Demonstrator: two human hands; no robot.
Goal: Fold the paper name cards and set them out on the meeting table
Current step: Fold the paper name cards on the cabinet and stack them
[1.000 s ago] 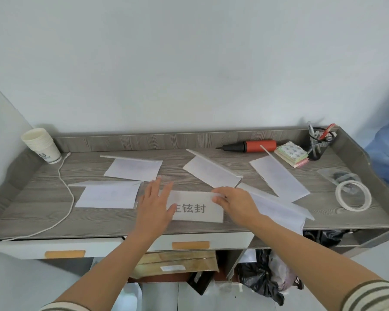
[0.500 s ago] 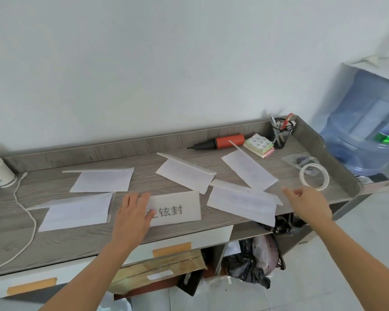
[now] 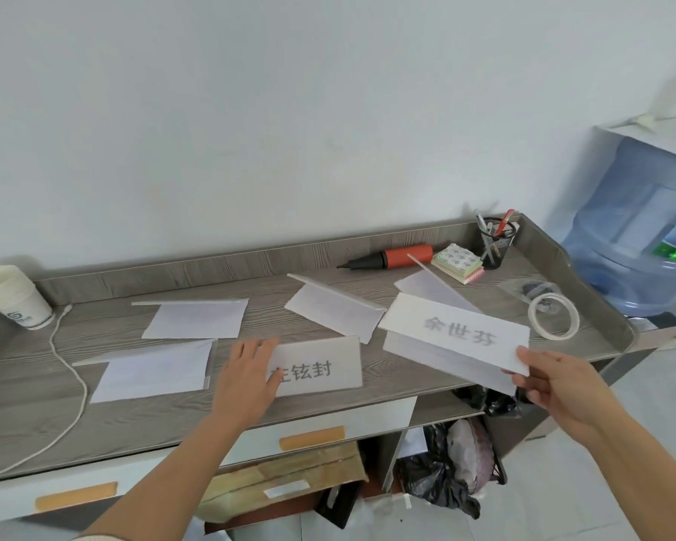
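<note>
The right hand (image 3: 561, 384) pinches a card (image 3: 455, 333) (apparently 余世芬); the flat left hand (image 3: 248, 374) presses the 钰封 card (image 3: 321, 365).

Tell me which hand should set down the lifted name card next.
Right. The right hand already pinches the lifted name card by its right end, above the desk. The left hand lies flat on the other printed card.

One printed name card (image 3: 316, 368) lies at the front of the desk (image 3: 36, 415). A second printed card (image 3: 455, 337) is lifted, tilted. Four blank-sided folded cards (image 3: 196, 320) lie behind.
</note>
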